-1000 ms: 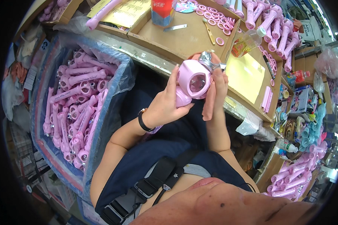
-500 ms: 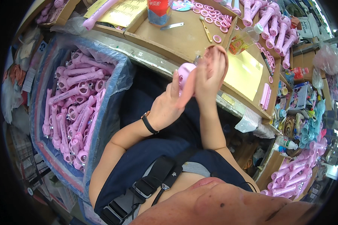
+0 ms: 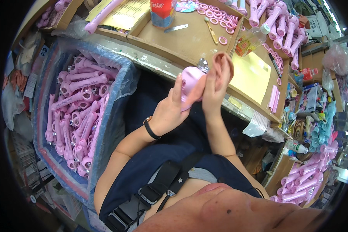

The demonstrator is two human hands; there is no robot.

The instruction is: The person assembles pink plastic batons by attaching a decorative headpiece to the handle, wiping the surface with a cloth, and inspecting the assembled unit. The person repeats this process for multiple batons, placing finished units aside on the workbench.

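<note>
- Two hands meet above the lap, just in front of the tabletop (image 3: 181,42) edge: the left hand (image 3: 170,110) is wrapped around a pink plastic toy (image 3: 190,83) from below, and the right hand (image 3: 216,83) presses flat against the toy's far side, fingers upright and together.
- The toy sits between both palms, its rounded head up; a small clear, shiny piece (image 3: 203,64) shows at its top.
- Judging by the scene, this piece is mid-assembly: a lined bin (image 3: 120,100) at the left is heaped with long-handled pink toys (image 3: 79,112), while more pink handles (image 3: 276,23) and loose pink rings (image 3: 212,9) lie on the tabletop, so plenty seems left.
- The toy looks like smooth, glossy moulded plastic with a bulbous head; the bin liner is thin, crinkled blue film.
- The tabletop is matt brown board, with yellow paper sheets (image 3: 253,75), a clear bottle (image 3: 251,38) and a red can (image 3: 163,11) on it.
</note>
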